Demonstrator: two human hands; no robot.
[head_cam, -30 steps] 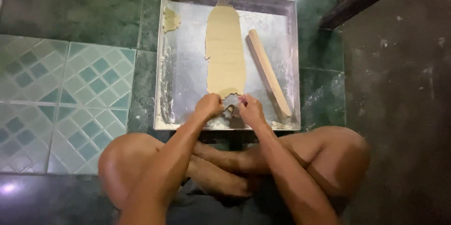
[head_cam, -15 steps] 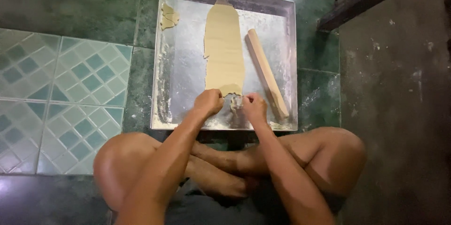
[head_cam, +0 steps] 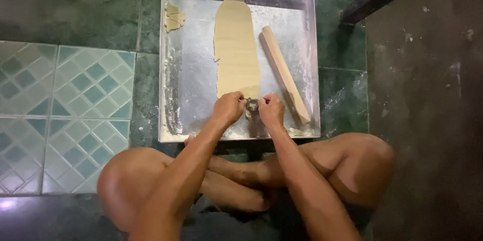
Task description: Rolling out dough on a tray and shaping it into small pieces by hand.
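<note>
Pale dough strip [head_cam: 235, 50] lies floured along our metal tray [head_cam: 188, 95]. Our left hand [head_cam: 229, 108] and right hand [head_cam: 271, 109] pinch a small metal cutter [head_cam: 251, 105] at its near end, steadying it; the wooden rolling stick [head_cam: 284, 72] is parked alongside.

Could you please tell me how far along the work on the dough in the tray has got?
Done: a long strip of dough lies rolled flat in the floured metal tray, the rolling pin set aside beside it. In hand: the left hand and right hand grip a small metal cutter at the strip's near end. Left: nearly the whole strip is uncut; a few scraps sit in the far corner.
</note>
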